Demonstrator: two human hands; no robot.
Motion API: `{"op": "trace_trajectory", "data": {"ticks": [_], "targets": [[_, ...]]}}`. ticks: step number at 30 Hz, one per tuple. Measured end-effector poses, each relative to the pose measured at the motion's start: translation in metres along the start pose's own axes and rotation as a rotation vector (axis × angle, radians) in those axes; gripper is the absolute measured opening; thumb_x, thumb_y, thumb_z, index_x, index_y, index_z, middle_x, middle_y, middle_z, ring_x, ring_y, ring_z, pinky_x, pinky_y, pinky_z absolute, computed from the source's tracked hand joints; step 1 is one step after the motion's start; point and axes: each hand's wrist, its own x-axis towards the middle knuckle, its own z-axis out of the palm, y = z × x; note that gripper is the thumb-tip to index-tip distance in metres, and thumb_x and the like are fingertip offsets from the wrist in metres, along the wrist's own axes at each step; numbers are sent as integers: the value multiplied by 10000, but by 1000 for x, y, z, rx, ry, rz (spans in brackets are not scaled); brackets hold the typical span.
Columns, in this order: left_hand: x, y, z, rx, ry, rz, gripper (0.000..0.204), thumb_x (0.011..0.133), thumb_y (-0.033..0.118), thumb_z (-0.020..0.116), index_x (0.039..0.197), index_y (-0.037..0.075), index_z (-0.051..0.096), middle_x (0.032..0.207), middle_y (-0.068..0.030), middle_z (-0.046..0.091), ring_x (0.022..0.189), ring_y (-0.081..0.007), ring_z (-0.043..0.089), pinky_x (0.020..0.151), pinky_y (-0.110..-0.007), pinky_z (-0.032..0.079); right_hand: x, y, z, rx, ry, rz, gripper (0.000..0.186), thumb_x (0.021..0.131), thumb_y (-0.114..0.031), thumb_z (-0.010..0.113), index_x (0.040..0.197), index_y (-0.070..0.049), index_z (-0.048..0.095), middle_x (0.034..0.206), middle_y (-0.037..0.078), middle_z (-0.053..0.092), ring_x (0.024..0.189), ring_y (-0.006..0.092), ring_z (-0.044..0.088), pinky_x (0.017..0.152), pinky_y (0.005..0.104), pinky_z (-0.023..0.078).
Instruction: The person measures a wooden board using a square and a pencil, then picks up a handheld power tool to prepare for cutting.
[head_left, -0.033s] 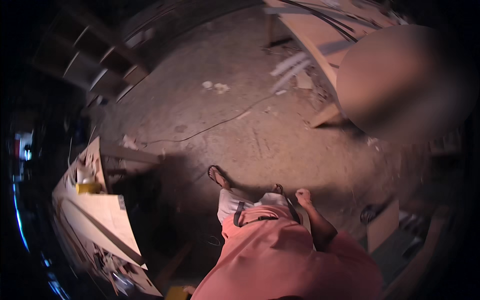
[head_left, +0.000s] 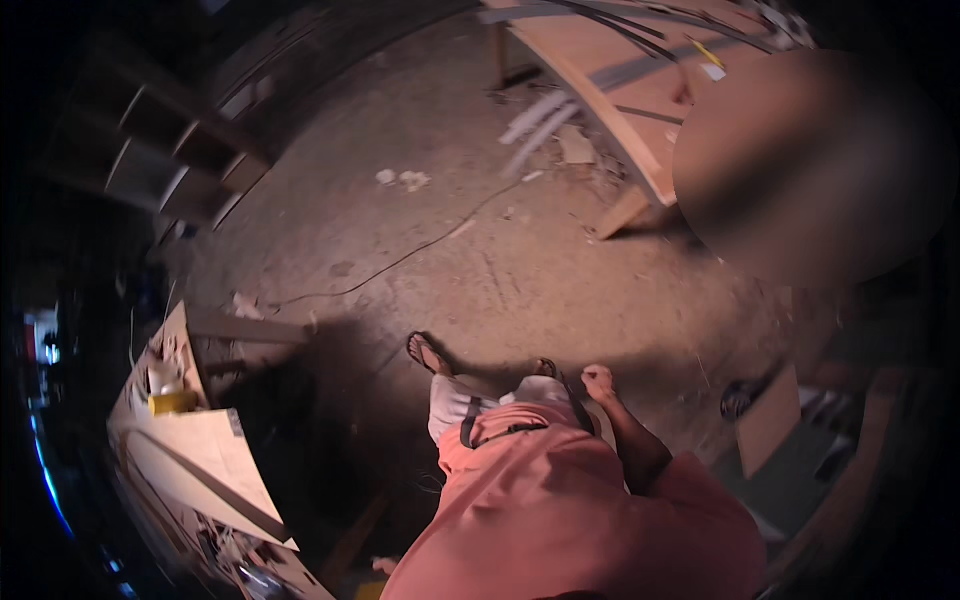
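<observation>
On our far left, a wooden shelf [head_left: 150,178] with square holes stands in the dark. Next comes a messy surface [head_left: 196,365], with a small yellow block [head_left: 172,402] and a flat pale board [head_left: 215,440] on it. The board looks thin and stiff, so we think it is best held by its edges. Near the bottom of our view, left of our pink shirt [head_left: 560,480], only a bit of another yellow thing [head_left: 370,591] shows. It is right by our left hand [head_left: 383,566]. Most of that hand is hidden, so we cannot tell if it is wide, narrow or holding the yellow thing. We guess the thing is hard and fairly light, and that one hand around its middle would do. We cannot see if it is slippery, and it does not look easy to break. A thin cord [head_left: 403,260] lies on the floor past our feet. Our right hand [head_left: 598,381] hangs over the floor with its fingers curled in, like a loose fist, and we see nothing in it. Farther right, a big surface [head_left: 570,50] holds long dark strips [head_left: 615,22], and a brown panel [head_left: 770,422] leans lower down.
</observation>
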Motion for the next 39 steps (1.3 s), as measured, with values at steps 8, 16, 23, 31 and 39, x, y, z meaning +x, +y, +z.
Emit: {"op": "trace_trajectory", "data": {"ticks": [8,16,23,31,39], "targets": [[-96,433,71,10,-346,1158,445,1061,187,534,1372,-78,358,1185,-363,660,1159,-561,614,938,-555,492,-64,-99,-131,286,84,197,680,838,-300,855,1430,-85,599,1281,186,704,1162,314,696,996,422,555],[-472,645,44,-229,-813,1971,243,1046,59,616,1182,-34,437,832,-128,491,730,-267,493,674,-389,462,-66,-167,-346,48,353,-140,1050,778,-371,905,1634,-118,352,1631,221,399,1533,404,354,1223,463,370],[-691,687,162,-279,-1495,1541,204,1062,178,639,1121,20,525,938,-51,553,853,-150,540,760,-328,494,-14,-86,-472,174,623,-195,535,896,-276,812,1377,-86,673,1194,170,714,1079,367,695,929,457,555],[-833,718,214,-151,-1369,1609,374,1069,330,618,1192,28,434,916,-142,502,831,-255,507,779,-422,474,31,-25,-594,-220,83,-68,466,870,-412,800,1206,-97,728,929,120,745,786,317,739,680,423,564],[-865,782,260,-138,-1384,1421,501,1050,326,627,1308,-22,375,1051,-331,593,932,-408,647,851,-501,509,117,-13,-651,-449,-324,-48,277,945,-334,699,1141,-138,687,953,149,756,947,414,725,859,558,513]]}}
